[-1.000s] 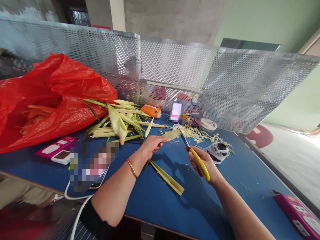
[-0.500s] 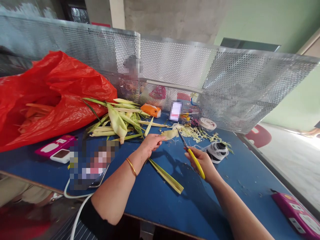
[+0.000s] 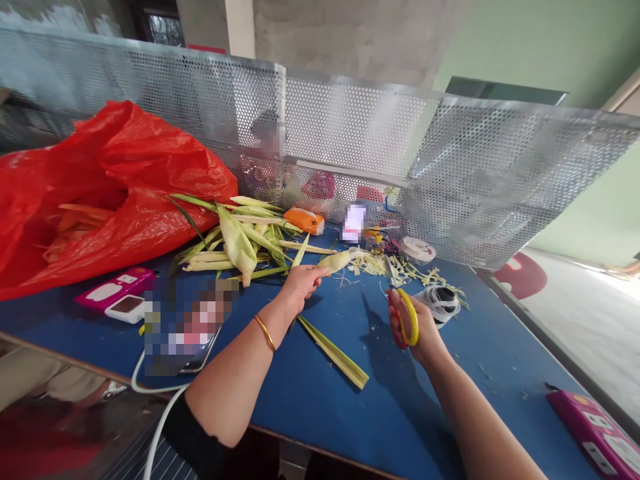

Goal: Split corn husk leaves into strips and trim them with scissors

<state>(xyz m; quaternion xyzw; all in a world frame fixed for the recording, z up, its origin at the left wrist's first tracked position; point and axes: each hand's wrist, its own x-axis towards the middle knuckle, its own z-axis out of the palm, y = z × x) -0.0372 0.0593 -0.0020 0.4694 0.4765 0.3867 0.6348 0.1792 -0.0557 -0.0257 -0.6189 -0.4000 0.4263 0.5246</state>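
My left hand (image 3: 304, 288) pinches a pale green corn husk (image 3: 336, 261) over the middle of the blue table. Scissors (image 3: 409, 317) with yellow and red handles are in my right hand (image 3: 423, 327), their blades pointing away from me and apart from the husk. Small cut bits of husk (image 3: 367, 264) lie just beyond the held piece. A folded strip of husk (image 3: 337, 357) rests on the table between my arms. To the left of my left hand is a heap of corn husks (image 3: 235, 243).
A red plastic bag (image 3: 165, 167) fills the left side. Purple power strips (image 3: 120, 287) sit left and right, with a phone (image 3: 200, 357) and white cable nearby. At the back are an orange tissue pack (image 3: 305, 221), a tape roll (image 3: 418, 250), a black-and-white spool (image 3: 440, 305) and a perforated metal screen (image 3: 350, 127).
My right hand has drawn the scissors back to the right, away from the husk, and turned them. My left hand keeps its pinch on the husk, nearly in the same place.
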